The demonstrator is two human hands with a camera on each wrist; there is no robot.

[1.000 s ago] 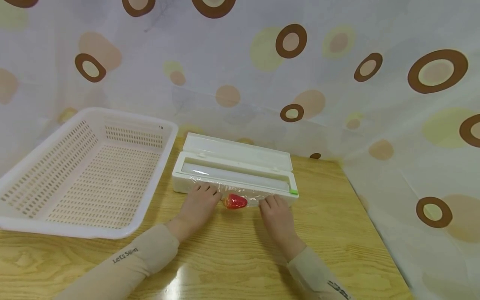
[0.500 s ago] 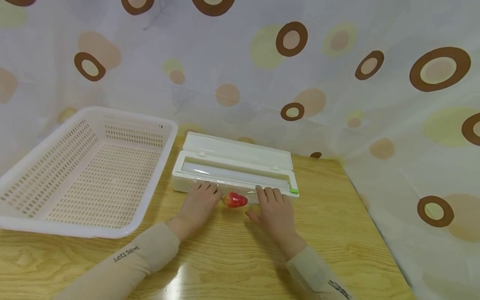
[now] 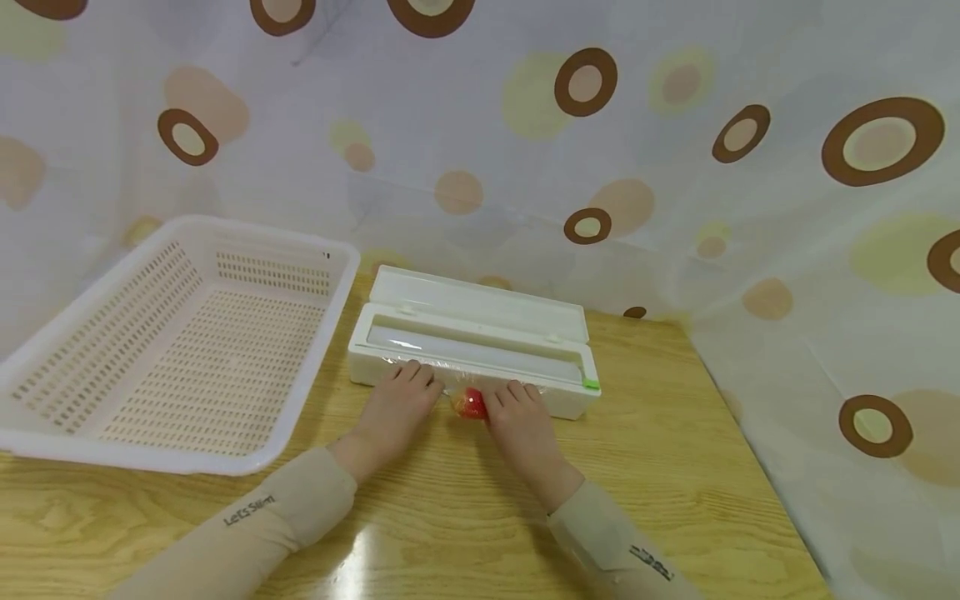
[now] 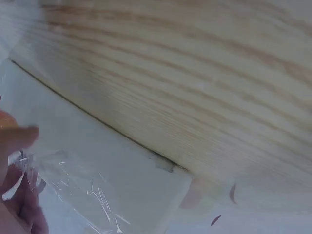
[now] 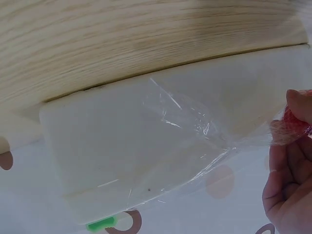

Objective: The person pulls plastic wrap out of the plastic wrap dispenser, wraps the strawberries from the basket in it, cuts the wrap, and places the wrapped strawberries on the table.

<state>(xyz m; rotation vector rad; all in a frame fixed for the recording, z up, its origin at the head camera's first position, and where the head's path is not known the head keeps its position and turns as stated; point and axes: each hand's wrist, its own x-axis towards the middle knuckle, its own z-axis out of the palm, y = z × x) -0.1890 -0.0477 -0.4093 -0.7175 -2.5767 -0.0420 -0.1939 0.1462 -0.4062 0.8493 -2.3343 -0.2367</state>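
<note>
Dotty sheets [image 3: 420, 108] hang behind the wooden table [image 3: 450, 525]. In front of the long white box [image 3: 367, 362], a red strawberry [image 3: 468, 404] sits sideways between two hands. The right hand [image 3: 523, 429] pinches its tip through clear wrap [image 5: 195, 122], so it's nearer. The left hand [image 3: 397, 408] pinches wrap just by the other end.

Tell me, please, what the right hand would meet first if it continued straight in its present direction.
Apart from the red fruit and clear film it holds, the right hand would probably meet the front of the white box; the gap, if any, is unclear in the head view.
</note>
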